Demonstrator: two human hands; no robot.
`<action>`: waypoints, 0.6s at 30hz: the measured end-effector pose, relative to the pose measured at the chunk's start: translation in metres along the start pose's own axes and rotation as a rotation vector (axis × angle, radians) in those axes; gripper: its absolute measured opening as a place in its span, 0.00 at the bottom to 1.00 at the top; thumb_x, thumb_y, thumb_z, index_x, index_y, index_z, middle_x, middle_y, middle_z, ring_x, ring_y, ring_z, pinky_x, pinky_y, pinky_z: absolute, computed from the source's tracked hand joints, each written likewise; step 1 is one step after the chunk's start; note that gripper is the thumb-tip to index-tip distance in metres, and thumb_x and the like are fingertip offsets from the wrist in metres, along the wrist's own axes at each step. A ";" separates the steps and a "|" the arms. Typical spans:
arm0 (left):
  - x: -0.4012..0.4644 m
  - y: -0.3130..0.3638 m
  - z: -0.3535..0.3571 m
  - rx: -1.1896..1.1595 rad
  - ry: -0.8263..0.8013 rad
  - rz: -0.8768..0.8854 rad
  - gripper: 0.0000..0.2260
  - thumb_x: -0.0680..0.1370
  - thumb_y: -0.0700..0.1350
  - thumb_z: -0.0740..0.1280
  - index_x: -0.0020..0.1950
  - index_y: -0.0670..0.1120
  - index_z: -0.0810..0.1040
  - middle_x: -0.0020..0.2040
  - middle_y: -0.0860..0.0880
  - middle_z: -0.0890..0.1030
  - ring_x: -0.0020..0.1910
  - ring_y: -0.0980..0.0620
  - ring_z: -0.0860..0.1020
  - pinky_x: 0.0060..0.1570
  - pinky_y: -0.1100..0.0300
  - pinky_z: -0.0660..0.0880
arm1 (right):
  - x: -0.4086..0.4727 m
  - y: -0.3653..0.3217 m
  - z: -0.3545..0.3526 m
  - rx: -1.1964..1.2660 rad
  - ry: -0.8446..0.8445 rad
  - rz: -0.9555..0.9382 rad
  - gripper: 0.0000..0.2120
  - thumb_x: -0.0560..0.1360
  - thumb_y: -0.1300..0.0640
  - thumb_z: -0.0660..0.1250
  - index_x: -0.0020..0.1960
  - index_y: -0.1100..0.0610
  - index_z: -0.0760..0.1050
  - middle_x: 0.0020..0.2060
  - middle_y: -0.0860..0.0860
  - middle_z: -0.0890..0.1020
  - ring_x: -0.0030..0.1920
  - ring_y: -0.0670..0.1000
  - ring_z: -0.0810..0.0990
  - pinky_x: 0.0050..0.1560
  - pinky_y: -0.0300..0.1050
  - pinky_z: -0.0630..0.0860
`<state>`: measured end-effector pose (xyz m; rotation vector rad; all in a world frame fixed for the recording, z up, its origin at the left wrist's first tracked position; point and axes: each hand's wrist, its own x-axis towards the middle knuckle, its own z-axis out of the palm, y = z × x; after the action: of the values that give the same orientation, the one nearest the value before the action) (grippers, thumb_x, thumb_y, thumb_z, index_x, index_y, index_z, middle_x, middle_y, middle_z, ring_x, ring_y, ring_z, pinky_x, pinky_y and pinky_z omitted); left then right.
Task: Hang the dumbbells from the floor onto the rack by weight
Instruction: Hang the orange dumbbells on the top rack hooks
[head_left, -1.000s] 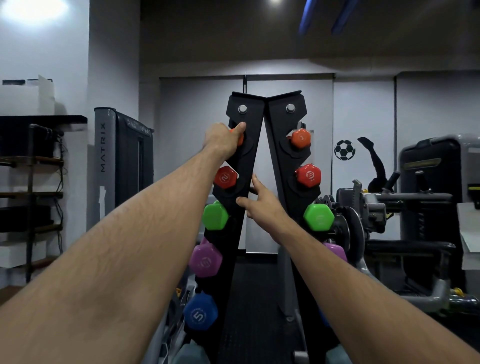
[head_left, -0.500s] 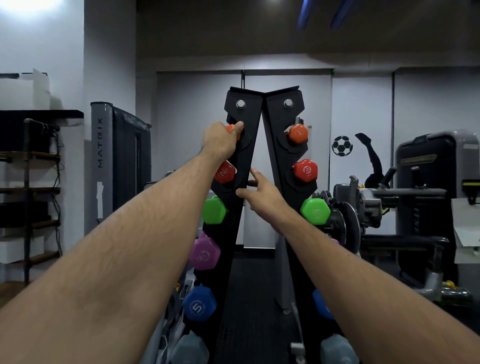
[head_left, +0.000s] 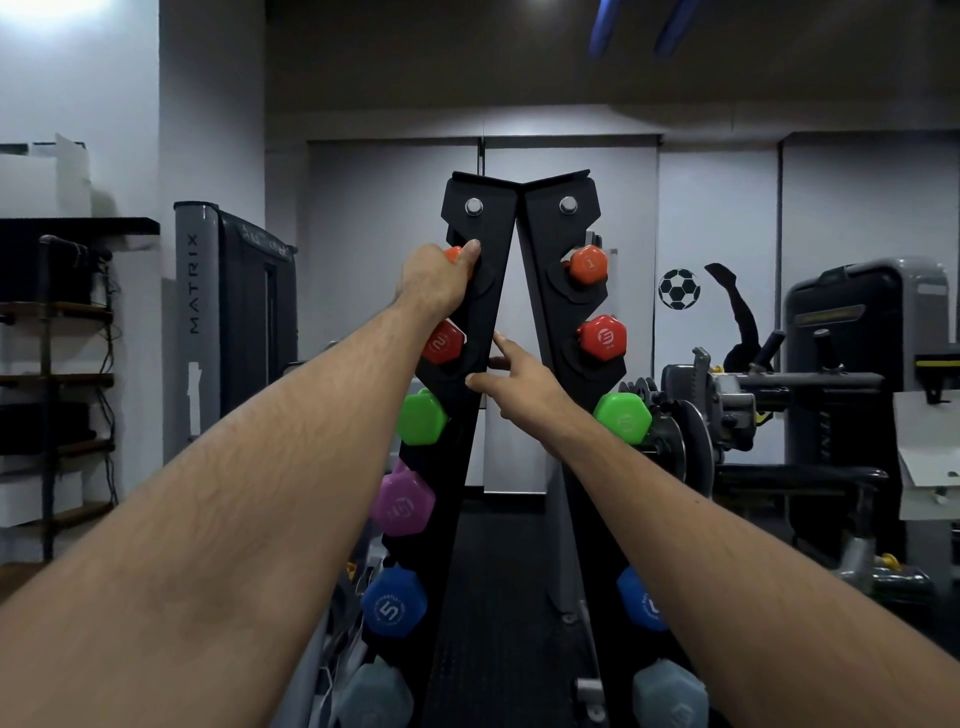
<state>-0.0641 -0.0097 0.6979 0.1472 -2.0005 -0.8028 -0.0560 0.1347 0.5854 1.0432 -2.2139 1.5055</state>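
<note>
Gym rack (head_left: 483, 322): left hand (head_left: 434, 283) grips mostly hidden orange dumbbell (head_left: 453, 254); right hand (head_left: 511, 384) fingers extended, touching rack.

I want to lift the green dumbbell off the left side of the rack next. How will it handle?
The green dumbbell hangs third from the top, below the one marked 2, so probably fairly light. Its glossy coating may be a bit slick. The hexagonal head should keep it from rolling once set down.

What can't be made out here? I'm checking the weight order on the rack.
Head view, the only one:
- Top-left orange dumbbell: number hidden by the left hand.
- Grey dumbbells at the bottom: cut by the frame edge, numbers unreadable.
- Right blue dumbbell: partly behind the right forearm.
</note>
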 end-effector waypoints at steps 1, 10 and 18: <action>-0.001 0.000 0.001 -0.002 -0.003 0.003 0.25 0.82 0.65 0.59 0.53 0.42 0.77 0.48 0.45 0.80 0.48 0.46 0.79 0.48 0.52 0.75 | -0.001 0.000 -0.001 0.002 -0.002 0.001 0.32 0.80 0.55 0.69 0.80 0.47 0.62 0.67 0.49 0.76 0.59 0.48 0.78 0.47 0.39 0.73; -0.010 0.005 -0.003 -0.049 -0.005 0.030 0.28 0.84 0.64 0.54 0.64 0.40 0.75 0.52 0.45 0.78 0.53 0.47 0.77 0.50 0.54 0.69 | -0.002 0.000 -0.006 0.005 0.025 0.001 0.32 0.81 0.49 0.67 0.82 0.47 0.59 0.66 0.48 0.74 0.64 0.50 0.76 0.67 0.53 0.76; -0.031 -0.005 0.008 -0.018 0.077 0.123 0.36 0.81 0.66 0.58 0.81 0.45 0.58 0.76 0.42 0.68 0.73 0.40 0.70 0.71 0.40 0.68 | -0.004 0.009 -0.010 -0.049 0.046 0.010 0.38 0.79 0.45 0.69 0.83 0.47 0.54 0.73 0.49 0.72 0.71 0.52 0.73 0.61 0.45 0.68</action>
<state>-0.0546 0.0031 0.6698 0.0435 -1.9095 -0.7252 -0.0605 0.1467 0.5811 0.9743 -2.2167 1.4562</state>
